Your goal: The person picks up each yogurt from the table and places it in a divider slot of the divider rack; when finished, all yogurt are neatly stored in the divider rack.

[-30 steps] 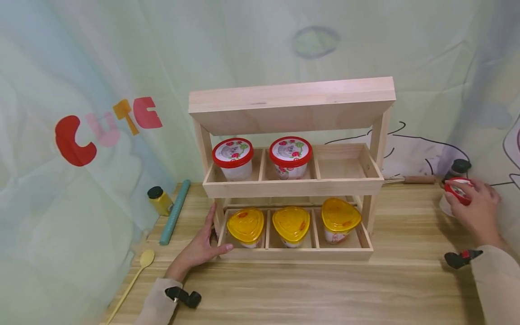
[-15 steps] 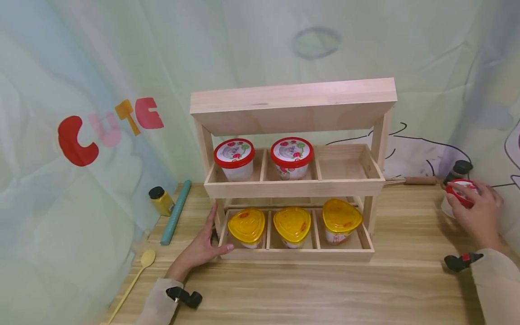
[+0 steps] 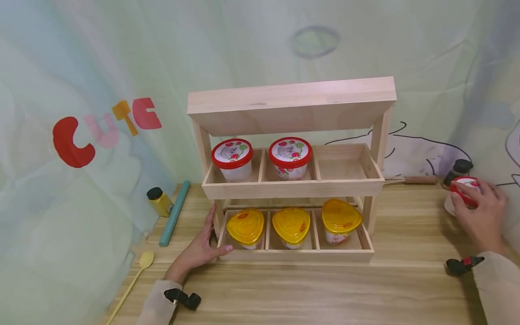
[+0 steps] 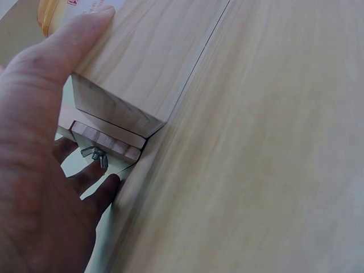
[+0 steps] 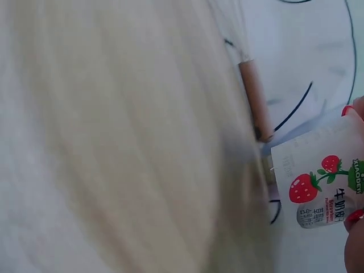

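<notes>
A two-tier wooden rack (image 3: 292, 188) stands on the table. Its upper tier holds two red-lidded strawberry cups (image 3: 232, 158) (image 3: 290, 155), and the upper right compartment (image 3: 343, 168) has nothing in it. Three yellow-lidded cups (image 3: 245, 226) (image 3: 290, 225) (image 3: 340, 220) fill the lower tier. My left hand (image 3: 205, 241) rests on the rack's lower left corner (image 4: 131, 85), thumb on the front board and straight fingers (image 4: 94, 182) along the side. Far right, my right hand (image 3: 478, 211) grips a third red-lidded cup (image 3: 463, 188) from above. Its strawberry print (image 5: 318, 182) shows in the right wrist view.
A yellow bottle with a black cap (image 3: 159, 201), a teal rod (image 3: 174, 219) and a yellow spoon (image 3: 140, 270) lie left of the rack. A wooden-handled tool (image 3: 414, 179) and a dark-capped bottle (image 3: 459, 169) sit at the back right. A printed curtain hangs behind.
My right hand has shifted slightly to the right with the red-lidded cup in its grip. The left hand has stayed on the rack's corner.
</notes>
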{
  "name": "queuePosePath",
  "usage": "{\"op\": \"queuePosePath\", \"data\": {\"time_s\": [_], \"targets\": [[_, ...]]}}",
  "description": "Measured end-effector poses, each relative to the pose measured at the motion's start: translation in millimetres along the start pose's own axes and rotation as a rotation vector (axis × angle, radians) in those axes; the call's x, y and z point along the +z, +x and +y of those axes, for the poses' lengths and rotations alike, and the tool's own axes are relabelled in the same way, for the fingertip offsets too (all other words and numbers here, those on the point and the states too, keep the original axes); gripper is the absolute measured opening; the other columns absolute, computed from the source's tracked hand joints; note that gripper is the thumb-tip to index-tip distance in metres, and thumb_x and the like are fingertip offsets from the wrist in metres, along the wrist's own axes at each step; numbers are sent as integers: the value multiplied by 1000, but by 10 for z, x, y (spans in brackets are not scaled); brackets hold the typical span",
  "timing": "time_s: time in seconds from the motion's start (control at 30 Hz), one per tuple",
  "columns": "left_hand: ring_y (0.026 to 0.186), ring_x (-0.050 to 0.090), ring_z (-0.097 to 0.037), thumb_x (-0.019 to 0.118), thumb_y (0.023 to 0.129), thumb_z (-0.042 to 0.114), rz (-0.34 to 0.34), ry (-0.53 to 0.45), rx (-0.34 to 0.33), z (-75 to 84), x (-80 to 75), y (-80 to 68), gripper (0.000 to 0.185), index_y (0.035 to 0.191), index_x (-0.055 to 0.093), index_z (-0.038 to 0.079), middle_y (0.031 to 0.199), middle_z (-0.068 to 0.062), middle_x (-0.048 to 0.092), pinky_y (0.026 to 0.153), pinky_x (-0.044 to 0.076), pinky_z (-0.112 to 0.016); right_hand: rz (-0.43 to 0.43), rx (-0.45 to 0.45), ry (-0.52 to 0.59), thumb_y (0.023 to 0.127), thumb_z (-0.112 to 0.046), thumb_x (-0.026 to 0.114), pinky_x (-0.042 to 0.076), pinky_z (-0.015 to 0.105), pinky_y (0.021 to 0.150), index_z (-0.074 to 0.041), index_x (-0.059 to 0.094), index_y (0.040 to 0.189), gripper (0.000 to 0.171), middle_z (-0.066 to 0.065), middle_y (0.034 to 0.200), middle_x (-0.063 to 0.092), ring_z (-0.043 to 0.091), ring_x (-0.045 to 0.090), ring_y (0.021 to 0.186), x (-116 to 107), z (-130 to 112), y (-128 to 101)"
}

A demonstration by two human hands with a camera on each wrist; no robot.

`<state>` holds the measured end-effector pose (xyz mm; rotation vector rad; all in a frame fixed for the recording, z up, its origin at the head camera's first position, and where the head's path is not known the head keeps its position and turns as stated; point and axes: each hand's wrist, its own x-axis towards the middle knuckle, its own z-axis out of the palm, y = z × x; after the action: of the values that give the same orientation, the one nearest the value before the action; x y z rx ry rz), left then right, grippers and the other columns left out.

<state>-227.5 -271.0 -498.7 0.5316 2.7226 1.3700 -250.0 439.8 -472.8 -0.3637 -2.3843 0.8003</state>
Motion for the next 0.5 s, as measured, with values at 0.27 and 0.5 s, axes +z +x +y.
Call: {"op": "queuePosePath", "data": {"time_s": [0.27, 0.5], "targets": [[162, 21, -58, 88, 88, 42, -3, 11, -11, 14, -6, -8, 134, 170, -18, 42, 181, -25, -3, 126, 24, -77, 38, -33, 47, 108, -15, 55, 14, 73, 132, 6, 61, 144, 42, 24, 175, 29, 42, 7, 166, -127, -176, -50], [161, 23, -58, 88, 88, 39, 1, 12, 5, 14, -12, -8, 134, 170, -18, 42, 181, -26, -2, 125, 25, -77, 61, -41, 65, 108, -12, 54, 15, 73, 133, 7, 60, 144, 41, 23, 175, 30, 40, 9, 166, -227, -303, -107]]}}
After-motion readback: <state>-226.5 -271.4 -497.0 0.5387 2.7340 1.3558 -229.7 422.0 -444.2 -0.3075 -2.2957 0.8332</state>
